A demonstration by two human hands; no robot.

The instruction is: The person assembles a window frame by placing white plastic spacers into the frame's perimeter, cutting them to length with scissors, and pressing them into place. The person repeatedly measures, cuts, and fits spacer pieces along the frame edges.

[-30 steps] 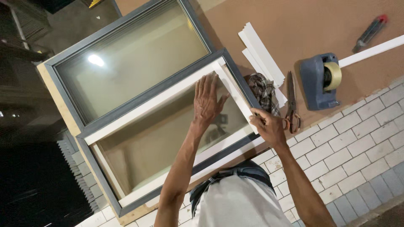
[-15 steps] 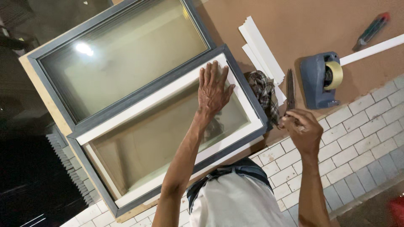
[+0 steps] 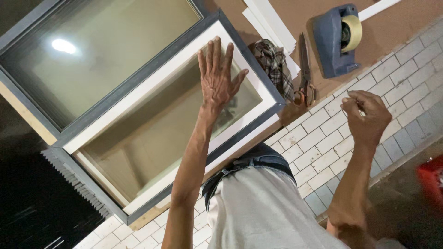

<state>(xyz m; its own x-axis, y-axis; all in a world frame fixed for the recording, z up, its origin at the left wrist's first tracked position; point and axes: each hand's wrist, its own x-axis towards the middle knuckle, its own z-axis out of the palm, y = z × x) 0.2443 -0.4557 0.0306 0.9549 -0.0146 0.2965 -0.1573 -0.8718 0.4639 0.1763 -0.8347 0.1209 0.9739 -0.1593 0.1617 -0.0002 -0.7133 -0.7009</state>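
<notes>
1. Head view: the left hand lies flat, fingers spread, on the glass of the grey-framed window sash with white inner trim, gripping nothing. The sash lies on the brown worktop, beside a second grey-framed glazed panel.
2. The right hand hangs in the air over the white tiled floor, fingers curled and pinched; whether it holds anything small I cannot tell.
3. Risk: hard pressure from the flat palm could flex or crack the pane, or smear it.
4. Risk: the sash's near corner overhangs the worktop edge, so a push could tip it off.
5. Risk: the orange-handled scissors, the checked cloth and the blue tape dispenser lie close by; a sweeping arm could knock them.
</notes>
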